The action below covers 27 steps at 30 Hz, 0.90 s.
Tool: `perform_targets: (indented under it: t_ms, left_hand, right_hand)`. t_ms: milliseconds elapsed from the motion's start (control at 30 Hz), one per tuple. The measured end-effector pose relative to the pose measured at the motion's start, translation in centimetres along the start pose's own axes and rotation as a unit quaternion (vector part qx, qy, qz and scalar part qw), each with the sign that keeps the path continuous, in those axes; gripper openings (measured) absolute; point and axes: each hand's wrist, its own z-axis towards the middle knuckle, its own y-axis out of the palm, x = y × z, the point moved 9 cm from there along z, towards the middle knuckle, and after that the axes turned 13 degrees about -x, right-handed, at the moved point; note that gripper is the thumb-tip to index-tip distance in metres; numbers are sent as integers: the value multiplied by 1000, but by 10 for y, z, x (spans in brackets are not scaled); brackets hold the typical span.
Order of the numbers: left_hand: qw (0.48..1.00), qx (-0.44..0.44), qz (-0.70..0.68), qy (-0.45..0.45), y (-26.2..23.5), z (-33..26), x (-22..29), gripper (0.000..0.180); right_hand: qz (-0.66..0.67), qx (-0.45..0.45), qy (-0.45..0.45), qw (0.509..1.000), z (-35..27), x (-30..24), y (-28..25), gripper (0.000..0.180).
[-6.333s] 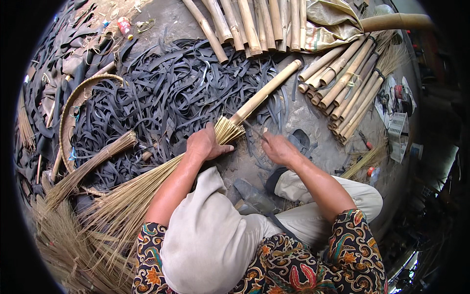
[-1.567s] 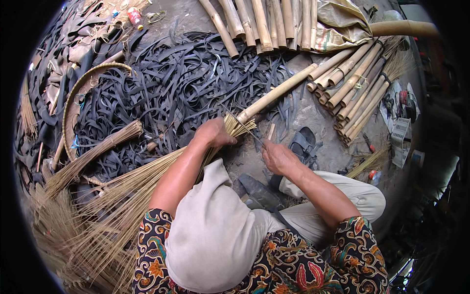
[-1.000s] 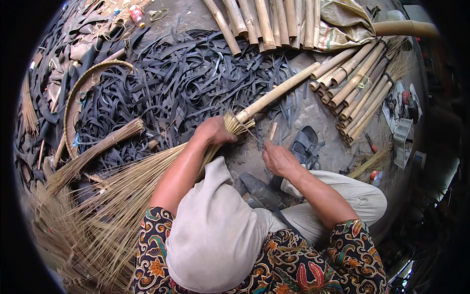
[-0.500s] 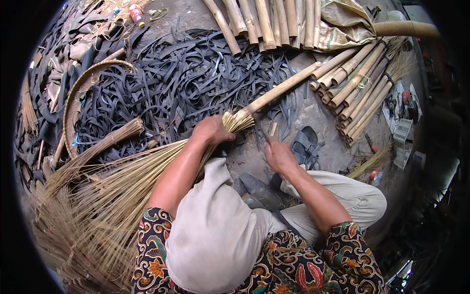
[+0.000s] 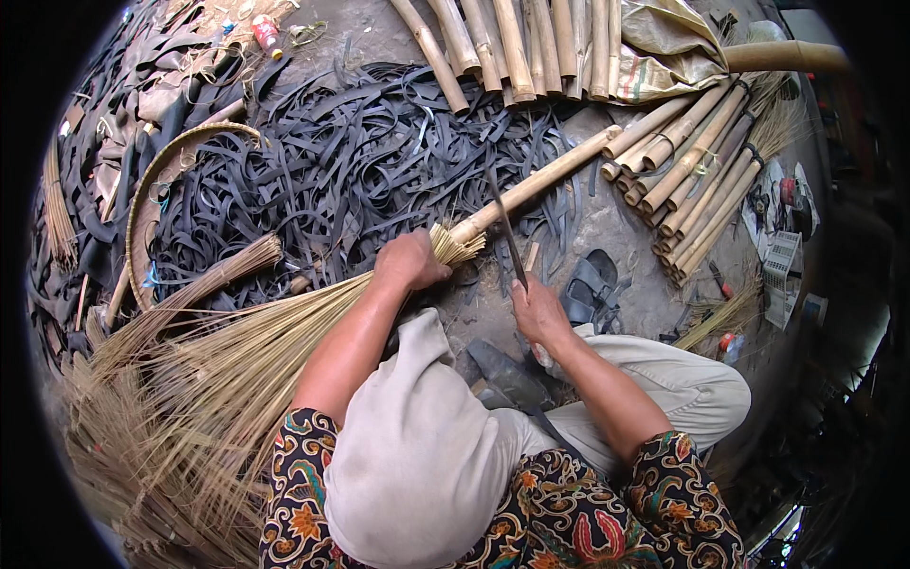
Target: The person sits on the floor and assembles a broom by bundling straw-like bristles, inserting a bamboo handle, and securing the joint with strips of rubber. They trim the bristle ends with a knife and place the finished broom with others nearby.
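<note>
My left hand is closed around a bundle of thin straw-coloured broom sticks, near their cut ends. From those ends a bamboo pole runs out toward the upper right. The loose, thin ends of the sticks fan out to the lower left, beside my left arm. In my right hand is a knife with a long, dark, narrow blade. Its blade stands up over the pole, just right of the stick ends and apart from them. The handle is mostly hidden by my fingers.
A heap of black rubber strips spreads beyond my left hand. A round woven tray lies at its left. Bamboo poles lie at the top, with bamboo-handled brooms at the right. A dark sandal is near my right hand.
The knife has swung up from beside the stick ends, so its blade now crosses over the bamboo pole. My left hand keeps its hold on the bundle, almost in place.
</note>
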Motion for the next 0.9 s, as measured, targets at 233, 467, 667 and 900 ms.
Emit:
perform_targets:
  t_ms: [233,467,667,900]
  left_hand:
    - [980,-104,-91,146,24,42,6,67]
    - [999,-42,3,-31,4,-4,4,95]
    - [982,-136,-69,108,22,26,14,72]
    - [990,-77,-72,95,7,10,16,71]
  right_hand:
    - [-86,-63,-32,994,-6,-8,14,29]
    - [-71,-63,-35,995,2,-9,25,31]
    - [-76,-60,-21,995,-3,-5,19,30]
    - [-101,-90,-57,989,-4,-10,27,27]
